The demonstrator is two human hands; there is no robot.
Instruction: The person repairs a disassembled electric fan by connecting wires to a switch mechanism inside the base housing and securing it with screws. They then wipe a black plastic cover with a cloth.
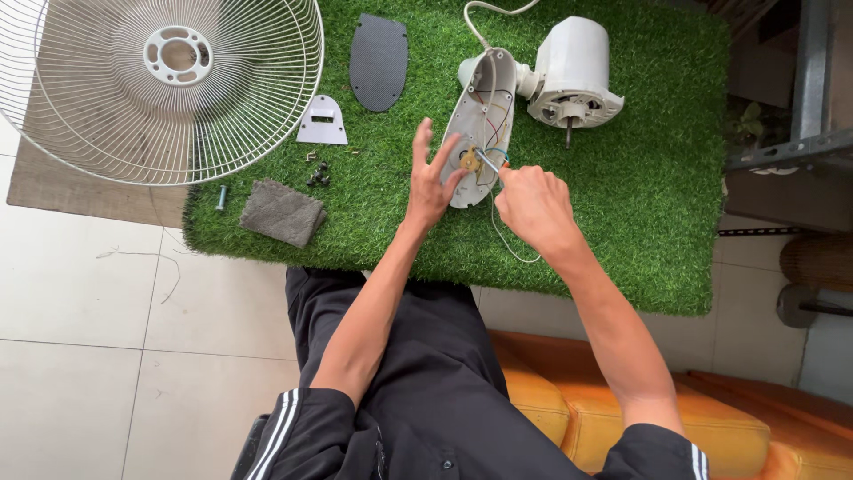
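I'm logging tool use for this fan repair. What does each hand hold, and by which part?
The right hand grips a thin metal tool by its rear end. The left hand holds nothing, fingers spread beside the open fan base housing.

On the grass mat (pixel 657 222): fan housing (pixel 480 124) centre, motor (pixel 573 71) right of it. Grille (pixel 169 80) overhangs the mat's left edge; oval cover (pixel 378 60) and plate (pixel 322 122) between; cloth (pixel 282 212) below the plate.

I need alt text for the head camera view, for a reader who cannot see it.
A seated person's right hand pokes a thin tool into an opened white fan housing on a green turf mat, the left hand steadying it. A fan grille, grey cloth and screws lie nearby.
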